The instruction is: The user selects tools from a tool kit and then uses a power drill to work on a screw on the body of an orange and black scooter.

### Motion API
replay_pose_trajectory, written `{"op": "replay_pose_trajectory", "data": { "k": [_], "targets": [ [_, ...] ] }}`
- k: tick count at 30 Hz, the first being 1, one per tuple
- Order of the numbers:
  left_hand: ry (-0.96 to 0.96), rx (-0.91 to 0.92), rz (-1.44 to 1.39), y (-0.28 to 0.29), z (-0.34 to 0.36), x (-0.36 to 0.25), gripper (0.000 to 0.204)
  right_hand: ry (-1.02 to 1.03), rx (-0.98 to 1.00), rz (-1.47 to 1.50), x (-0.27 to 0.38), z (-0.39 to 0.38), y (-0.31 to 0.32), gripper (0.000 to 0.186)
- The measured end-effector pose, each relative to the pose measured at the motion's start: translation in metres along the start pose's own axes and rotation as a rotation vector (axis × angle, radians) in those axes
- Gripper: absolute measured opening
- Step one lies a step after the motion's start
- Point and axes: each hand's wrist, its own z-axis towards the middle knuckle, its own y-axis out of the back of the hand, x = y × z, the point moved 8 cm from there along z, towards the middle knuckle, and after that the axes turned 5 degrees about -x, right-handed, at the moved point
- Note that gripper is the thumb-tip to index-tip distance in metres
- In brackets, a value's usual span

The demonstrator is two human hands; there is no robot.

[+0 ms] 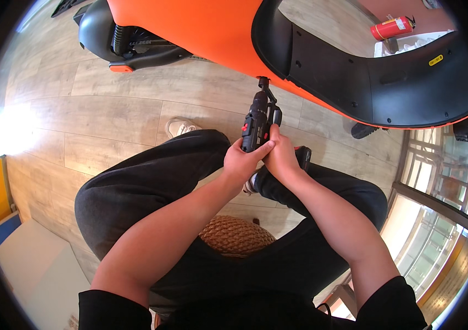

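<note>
Between my knees I hold a black cordless drill (255, 127) with small red details, its chuck pointing away from me. My left hand (240, 161) is closed around its rear end. My right hand (283, 155) wraps the grip, and the drill's base shows beyond that wrist. The drill's front end meets a small black part (264, 82) at the lower edge of an orange scooter-like body (206, 33); the exact contact is too small to make out. A black bar runs close along the drill's right side, partly behind it.
The vehicle's curved black seat-like panel (349, 82) reaches right, and its black wheel section (129, 44) lies left. A red fire extinguisher (392, 28) stands far right. Below me is a woven stool (236, 235). A pale board (41, 258) is at left, glass doors (432, 231) at right.
</note>
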Motion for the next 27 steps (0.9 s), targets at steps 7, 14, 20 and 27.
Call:
{"op": "replay_pose_trajectory", "data": {
  "k": [7,14,20,27],
  "targets": [
    [0.005,0.002,-0.009,-0.001,0.001,0.003,0.057,0.005,-0.002,-0.012,0.002,0.0,0.001,0.026],
    [0.006,0.0,0.014,-0.001,0.001,0.002,0.057,0.005,0.01,-0.04,0.011,-0.001,0.007,0.027],
    [0.006,-0.015,-0.004,-0.001,0.0,0.003,0.056,0.015,0.007,0.011,0.021,-0.001,0.011,0.027],
    [0.021,-0.028,-0.006,-0.001,0.0,0.004,0.055,0.002,0.03,-0.091,0.019,-0.001,0.009,0.029]
  ]
}}
